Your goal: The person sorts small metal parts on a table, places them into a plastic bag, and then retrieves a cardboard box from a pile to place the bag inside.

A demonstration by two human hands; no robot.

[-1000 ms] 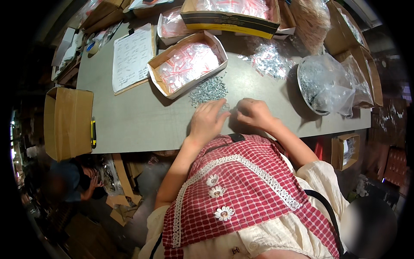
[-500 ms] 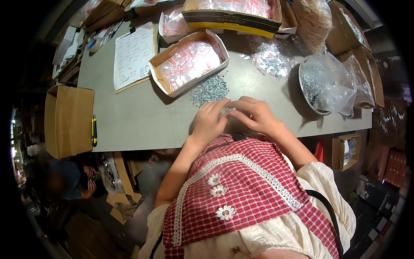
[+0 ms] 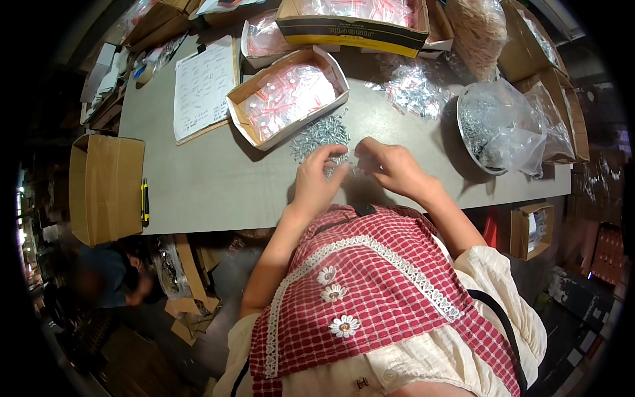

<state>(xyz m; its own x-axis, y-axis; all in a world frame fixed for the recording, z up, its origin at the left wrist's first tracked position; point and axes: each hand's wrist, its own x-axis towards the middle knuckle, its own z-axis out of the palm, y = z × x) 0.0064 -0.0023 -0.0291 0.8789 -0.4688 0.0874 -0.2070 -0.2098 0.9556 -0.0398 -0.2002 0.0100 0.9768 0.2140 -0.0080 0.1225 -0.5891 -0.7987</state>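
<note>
A loose pile of small silver screws lies on the grey table. My left hand is at the pile's near edge, its fingers and thumb curled round a small clear plastic bag with silver bits showing in or behind it. Just to the right, apart from the left, my right hand has its fingers bent inward. Its fingertips are blurred, so whether they hold anything is unclear. Beyond the pile stands an open white carton full of small clear bags with red strips.
A steel bowl of hardware under clear plastic stands at right. Filled bags lie behind it. A clipboard sheet, brown box and yellow cutter are at left. A black-and-yellow carton stands at the back. Another person is at lower left.
My hands have moved apart from each other, opening a gap between their fingertips. More of the screw pile shows between them.
</note>
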